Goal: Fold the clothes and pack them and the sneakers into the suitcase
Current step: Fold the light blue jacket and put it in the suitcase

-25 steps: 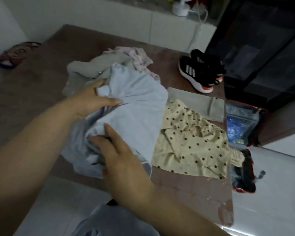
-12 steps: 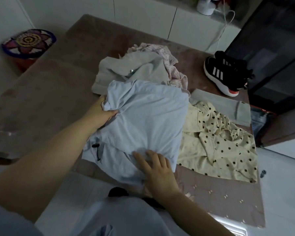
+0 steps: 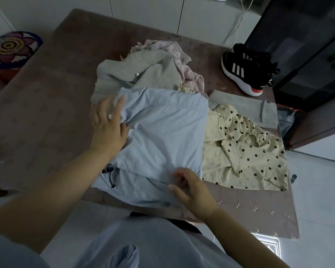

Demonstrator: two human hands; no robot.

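I'm barely getting started: left hand [image 3: 108, 130] lying flat on the blue shirt [image 3: 162, 132], right hand [image 3: 193, 188] pinching its near hem, sneakers [image 3: 246, 72] and dotted top [image 3: 244, 151] sitting unpacked.

bare tabletop [image 3: 46, 105] from 9 to 11 o'clock, clothes heap [image 3: 143, 74] at 12, sneakers [image 3: 246, 70] at 2

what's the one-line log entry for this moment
step: folding light blue garment | left hand: flat on its left edge | right hand: fingers curled at near edge, grip unclear | sneakers: on table, unpacked
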